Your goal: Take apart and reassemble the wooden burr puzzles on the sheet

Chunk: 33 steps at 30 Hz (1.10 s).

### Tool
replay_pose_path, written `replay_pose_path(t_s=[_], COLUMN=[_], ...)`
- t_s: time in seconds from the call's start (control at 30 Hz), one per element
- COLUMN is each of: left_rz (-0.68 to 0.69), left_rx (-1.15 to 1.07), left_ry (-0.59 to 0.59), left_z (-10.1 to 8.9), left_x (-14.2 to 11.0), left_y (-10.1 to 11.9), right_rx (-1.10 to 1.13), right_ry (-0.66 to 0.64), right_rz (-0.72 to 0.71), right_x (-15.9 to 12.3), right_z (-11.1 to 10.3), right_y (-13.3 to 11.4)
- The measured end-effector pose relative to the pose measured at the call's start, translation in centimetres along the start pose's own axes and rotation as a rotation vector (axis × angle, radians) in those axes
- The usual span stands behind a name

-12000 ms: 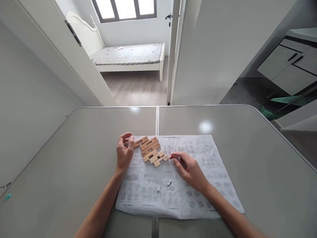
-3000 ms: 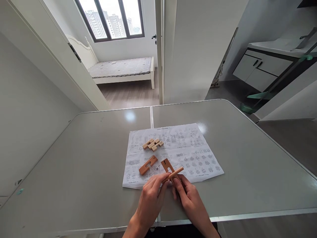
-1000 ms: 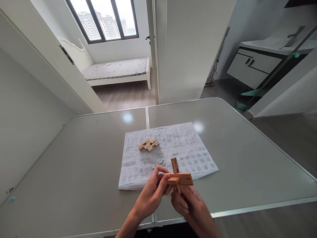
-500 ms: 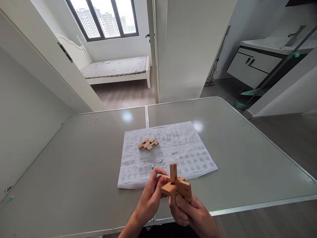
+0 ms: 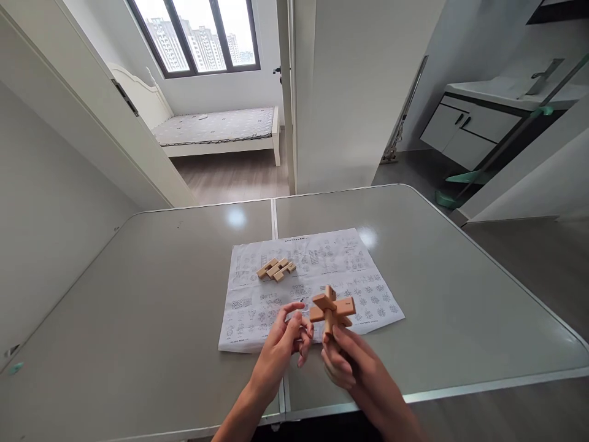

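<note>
Printed sheet (image 5: 375,298): flat on the grey surface (image 5: 460,319).
Wooden cross (image 5: 329,313): brown interlocked pieces, held up over the sheet's near part.
Right hand (image 5: 356,362): grip closed around the cross's lower end, by the sheet's near edge.
Left hand (image 5: 283,342): grip slack, half-curled and empty, at the sheet's near edge.
Pale wooden pieces (image 5: 277,269): bunched on the sheet's far left part.

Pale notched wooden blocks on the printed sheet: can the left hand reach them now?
Probably yes: the left hand looks empty, nothing seems to bar its way to the pale blocks, and the right hand holds the crossed wooden pieces to its right.
</note>
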<state>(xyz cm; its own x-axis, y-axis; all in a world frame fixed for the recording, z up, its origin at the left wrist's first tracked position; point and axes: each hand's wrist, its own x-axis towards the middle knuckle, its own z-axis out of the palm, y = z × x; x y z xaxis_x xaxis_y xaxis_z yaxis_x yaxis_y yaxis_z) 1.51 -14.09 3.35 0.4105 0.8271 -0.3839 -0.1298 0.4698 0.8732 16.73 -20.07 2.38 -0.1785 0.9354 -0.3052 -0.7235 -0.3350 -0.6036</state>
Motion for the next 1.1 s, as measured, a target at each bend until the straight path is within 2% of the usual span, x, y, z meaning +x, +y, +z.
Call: replay_pose_path(t_s=[0.17, 0.33, 0.53, 0.67, 0.83, 0.97, 1.03, 1.1], left_rz=[0.112, 0.193, 0.219, 0.226, 0.242, 0.313, 0.411, 0.540], left_rx=[0.166, 0.359, 0.524, 0.566, 0.621, 0.709, 0.795, 0.903], left_ry=[0.054, 0.078, 0.096, 0.081, 0.042, 0.013, 0.069, 0.184], left_z=[-1.3, -1.9, -2.2, -2.4, -2.2, -2.6, -3.3, -4.4], left_x=[0.0, -0.4, -0.7, -0.9, -1.2, -1.0, -0.3, 1.0], left_y=[-0.9, -1.6, -2.2, -2.2, -1.8, -0.8, 0.1, 1.3], right_rx=[-0.071, -0.152, -0.020, 0.046, 0.119, 0.143, 0.142, 0.135], right_ry=[0.096, 0.141, 0.154, 0.141, 0.119, 0.113, 0.108, 0.101], right_rz=[-0.055, -0.093, -0.052, -0.025, -0.001, 0.007, 0.006, 0.002], right_x=[1.8, 5.6, 10.9, 12.8, 13.8, 14.5, 14.7, 14.8], right_z=[-1.3, -3.3, -6.2, -7.4, -8.2, -8.8, -9.0, -9.0], right_y=[-3.8, -8.2, -12.0, -13.0, -13.2, -13.2, -13.1, -13.0])
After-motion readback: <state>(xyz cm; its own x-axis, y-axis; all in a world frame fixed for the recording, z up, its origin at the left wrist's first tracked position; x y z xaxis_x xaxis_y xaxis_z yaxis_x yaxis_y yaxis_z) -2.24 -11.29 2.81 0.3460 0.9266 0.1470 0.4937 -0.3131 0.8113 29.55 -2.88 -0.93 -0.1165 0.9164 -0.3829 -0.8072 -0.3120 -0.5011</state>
